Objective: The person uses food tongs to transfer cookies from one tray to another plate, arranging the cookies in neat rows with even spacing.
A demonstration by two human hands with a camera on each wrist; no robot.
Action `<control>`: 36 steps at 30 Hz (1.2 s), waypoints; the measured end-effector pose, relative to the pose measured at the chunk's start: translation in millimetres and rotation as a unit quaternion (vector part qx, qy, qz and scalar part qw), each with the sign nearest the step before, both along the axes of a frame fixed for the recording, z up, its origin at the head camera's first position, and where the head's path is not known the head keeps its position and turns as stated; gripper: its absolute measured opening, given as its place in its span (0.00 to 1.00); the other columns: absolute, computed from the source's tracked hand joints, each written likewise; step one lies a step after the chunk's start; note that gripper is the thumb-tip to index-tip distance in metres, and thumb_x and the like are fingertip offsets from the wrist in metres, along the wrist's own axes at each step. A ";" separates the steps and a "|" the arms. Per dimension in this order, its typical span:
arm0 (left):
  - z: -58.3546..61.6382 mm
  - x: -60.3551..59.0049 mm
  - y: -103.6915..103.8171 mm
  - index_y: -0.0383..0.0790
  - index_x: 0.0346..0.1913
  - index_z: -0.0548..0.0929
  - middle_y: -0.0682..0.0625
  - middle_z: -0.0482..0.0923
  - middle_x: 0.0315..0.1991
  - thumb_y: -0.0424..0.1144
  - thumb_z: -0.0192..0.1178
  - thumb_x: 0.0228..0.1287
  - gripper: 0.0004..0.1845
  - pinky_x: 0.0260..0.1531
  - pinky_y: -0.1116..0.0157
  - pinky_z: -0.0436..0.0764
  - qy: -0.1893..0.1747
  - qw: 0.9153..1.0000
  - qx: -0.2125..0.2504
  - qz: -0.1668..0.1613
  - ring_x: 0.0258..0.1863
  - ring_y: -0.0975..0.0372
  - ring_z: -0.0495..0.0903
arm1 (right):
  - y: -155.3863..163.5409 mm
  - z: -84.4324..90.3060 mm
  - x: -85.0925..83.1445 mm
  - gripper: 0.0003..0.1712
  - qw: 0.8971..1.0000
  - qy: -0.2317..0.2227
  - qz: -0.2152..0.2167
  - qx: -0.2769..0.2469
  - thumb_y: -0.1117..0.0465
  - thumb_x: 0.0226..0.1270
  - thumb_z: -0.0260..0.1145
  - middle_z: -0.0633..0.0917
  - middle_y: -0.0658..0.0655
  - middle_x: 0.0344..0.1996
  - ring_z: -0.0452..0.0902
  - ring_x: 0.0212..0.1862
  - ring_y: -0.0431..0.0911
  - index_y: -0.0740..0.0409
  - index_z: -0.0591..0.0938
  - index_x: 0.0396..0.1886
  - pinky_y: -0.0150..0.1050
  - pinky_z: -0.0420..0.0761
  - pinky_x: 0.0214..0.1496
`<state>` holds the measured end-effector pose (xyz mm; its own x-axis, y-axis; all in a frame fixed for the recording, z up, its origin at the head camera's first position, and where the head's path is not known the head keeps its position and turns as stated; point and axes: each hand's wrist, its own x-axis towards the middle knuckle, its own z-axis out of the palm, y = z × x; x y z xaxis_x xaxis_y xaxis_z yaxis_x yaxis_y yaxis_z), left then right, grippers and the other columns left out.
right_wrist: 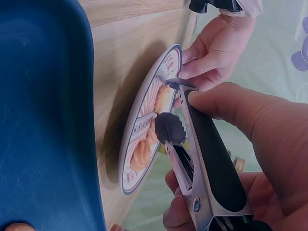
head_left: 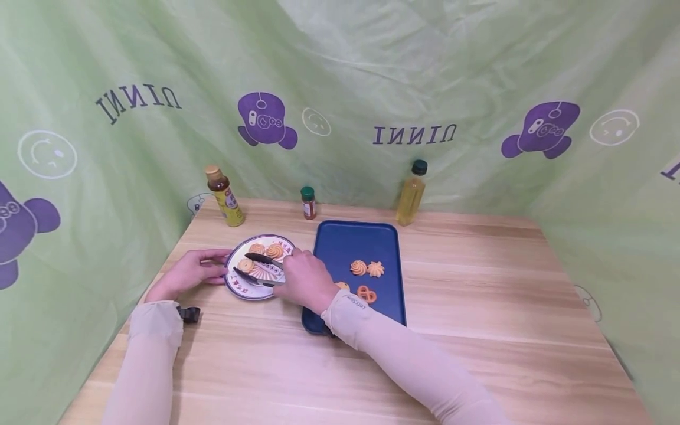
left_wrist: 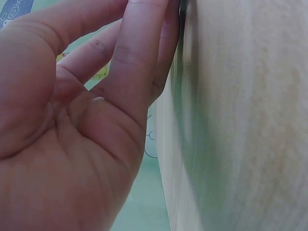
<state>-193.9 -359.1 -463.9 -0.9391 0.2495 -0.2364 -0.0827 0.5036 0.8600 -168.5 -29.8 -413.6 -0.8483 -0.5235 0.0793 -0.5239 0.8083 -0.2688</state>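
Note:
My left hand [head_left: 192, 273] pinches the left rim of a round white plate [head_left: 248, 290] with a dark edge and printed pattern, thumb and fingers at its edge. Three swirled cookies [head_left: 274, 251] lie on the plate. In my right hand [head_left: 308, 278] are kitchen tongs [right_wrist: 211, 154] with dark tips and metal arms, gripped with the thumb along one arm. Over the plate, the tips stand apart with nothing between them, close to the left cookie [head_left: 245, 265]. The right wrist view shows the plate's near side above its shadow on the table.
Right of the plate lies a blue tray [head_left: 356, 236] with swirled cookies [head_left: 358, 268], a flower-shaped cookie [head_left: 376, 269] and a pretzel [head_left: 366, 294]; my right forearm crosses its front. Behind stand a yellow-labelled bottle [head_left: 228, 200], a green-capped spice jar [head_left: 309, 203] and an oil bottle [head_left: 411, 198].

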 end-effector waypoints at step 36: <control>-2.1 -3.5 -1.1 0.23 0.83 0.66 0.22 0.74 0.72 0.29 0.65 0.81 0.35 0.52 0.67 0.97 -0.005 1.000 -0.007 -0.001 0.52 0.68 0.88 | 102.3 13.8 23.7 0.21 0.999 -0.011 -0.023 -0.041 0.50 0.62 0.85 0.83 0.54 0.32 0.75 0.33 0.49 0.63 0.92 0.41 0.40 0.82 0.33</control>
